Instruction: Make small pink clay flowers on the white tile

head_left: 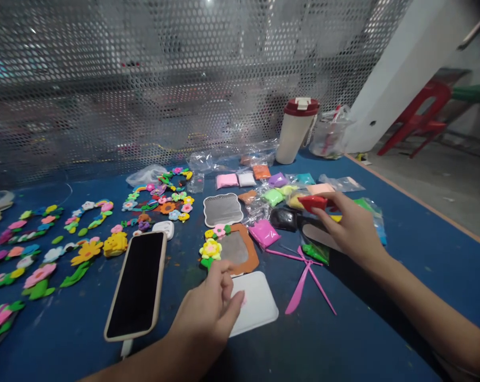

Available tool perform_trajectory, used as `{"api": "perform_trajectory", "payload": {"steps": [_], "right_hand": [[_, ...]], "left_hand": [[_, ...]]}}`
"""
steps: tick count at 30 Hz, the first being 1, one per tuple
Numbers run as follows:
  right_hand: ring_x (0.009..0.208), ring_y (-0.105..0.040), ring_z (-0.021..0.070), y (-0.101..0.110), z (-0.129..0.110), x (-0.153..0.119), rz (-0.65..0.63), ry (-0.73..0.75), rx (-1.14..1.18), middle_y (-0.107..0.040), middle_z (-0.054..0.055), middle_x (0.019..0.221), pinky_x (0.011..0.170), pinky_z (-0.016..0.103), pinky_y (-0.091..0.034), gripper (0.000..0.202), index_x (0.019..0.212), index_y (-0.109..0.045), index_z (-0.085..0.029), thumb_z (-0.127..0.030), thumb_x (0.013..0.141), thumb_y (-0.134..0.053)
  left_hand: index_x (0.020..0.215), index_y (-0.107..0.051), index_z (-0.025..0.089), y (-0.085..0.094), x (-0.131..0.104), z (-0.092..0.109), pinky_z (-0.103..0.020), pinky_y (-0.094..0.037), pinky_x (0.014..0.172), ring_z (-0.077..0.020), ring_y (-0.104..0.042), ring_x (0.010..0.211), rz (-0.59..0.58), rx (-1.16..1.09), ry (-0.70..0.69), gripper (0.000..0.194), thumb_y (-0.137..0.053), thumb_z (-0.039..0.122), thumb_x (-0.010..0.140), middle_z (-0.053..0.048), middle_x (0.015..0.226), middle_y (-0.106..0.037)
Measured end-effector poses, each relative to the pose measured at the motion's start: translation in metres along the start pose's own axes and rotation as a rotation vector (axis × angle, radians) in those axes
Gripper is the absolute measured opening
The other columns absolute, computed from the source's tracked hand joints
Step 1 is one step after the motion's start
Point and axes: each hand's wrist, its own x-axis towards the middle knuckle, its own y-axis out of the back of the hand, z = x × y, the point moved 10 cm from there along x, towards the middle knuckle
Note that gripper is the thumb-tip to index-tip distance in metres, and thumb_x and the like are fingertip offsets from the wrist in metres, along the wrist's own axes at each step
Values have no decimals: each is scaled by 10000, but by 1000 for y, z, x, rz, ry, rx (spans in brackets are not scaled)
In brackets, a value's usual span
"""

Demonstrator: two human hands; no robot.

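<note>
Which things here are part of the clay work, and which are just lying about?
In use, by the look of it:
- red packet, in the right hand
- white board, by the left hand
- brown-bordered mirror
- pink tools
- pink clay packet

Probably just lying about:
- phone
- lidded tumbler
- small white case

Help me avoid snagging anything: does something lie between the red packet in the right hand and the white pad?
Yes: the pink tools lie across the straight path from the red packet to the white pad, with the black packet close beside that path. The left hand also covers part of the pad.
</note>
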Motion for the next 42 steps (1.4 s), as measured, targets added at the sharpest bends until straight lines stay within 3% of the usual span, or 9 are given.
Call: {"api": "perform_trajectory", "payload": {"steps": [3,9,13,18,23,27,30,35,42], "right_hand": [[925,-620,236,2,-11,-9,29,-42,246,-615,102,1118,770,368,-494,262,1120,-480,-236,-353,886,-466],[869,-656,193,-49,-66,-50,-420,-214,899,-677,39,965,715,306,-543,240,1054,-570,-256,-334,829,-599],[934,-649,184,-63,-87,-68,-558,-273,1020,-679,34,1035,793,319,-532,280,1095,-588,-272,-301,818,-614],[870,-647,180,-71,-82,-69,-540,-304,1055,-665,42,953,754,320,-531,328,1120,-522,-254,-302,811,-620],[786,-547,138,-35,-87,-65,-191,-125,748,-548,1,851,714,264,-468,142,843,-483,-236,-248,813,-621],[615,-495,126,-33,-152,-92,-455,234,774,-530,-11,697,559,228,-440,124,751,-467,-224,-269,845,-533],[618,-543,137,-40,-161,-103,-566,172,709,-578,-2,681,584,226,-475,121,719,-477,-226,-235,821,-541],[648,-591,167,-40,-161,-105,-617,190,646,-629,31,704,619,246,-517,206,727,-563,-230,-305,888,-460],[677,-616,157,-41,-157,-104,-661,217,629,-646,65,711,650,228,-523,457,725,-598,-197,-439,960,-290]], "left_hand": [[1104,-503,202,6,5,4,-217,-438,501,-138,-583,606,-15,-61,3,252,-415,205,868,-12,771,-589],[1134,-543,138,14,20,-3,-219,-417,441,-134,-540,514,-52,-485,153,356,-441,333,854,-22,673,-616],[849,-644,156,20,24,-3,-197,-371,430,-102,-469,443,-47,-510,192,212,-500,309,828,35,506,-531],[727,-635,174,21,24,8,-174,-330,391,-91,-446,424,-82,-496,177,192,-511,293,813,53,485,-496],[613,-577,173,36,18,20,-162,-336,423,-77,-451,440,23,-354,102,194,-558,234,796,49,513,-531],[629,-569,175,36,1,62,-147,-374,474,-75,-536,496,29,-127,-325,200,-559,183,829,32,593,-622],[730,-583,175,18,-14,80,-157,-410,502,-97,-605,549,-84,-5,-527,225,-465,238,910,5,657,-672],[733,-556,184,4,-14,74,-167,-385,470,-96,-579,517,-135,45,-529,258,-412,255,936,15,642,-649],[669,-540,178,3,-4,66,-146,-385,558,-84,-537,594,-241,-360,-372,172,-553,102,822,27,664,-613]]}}
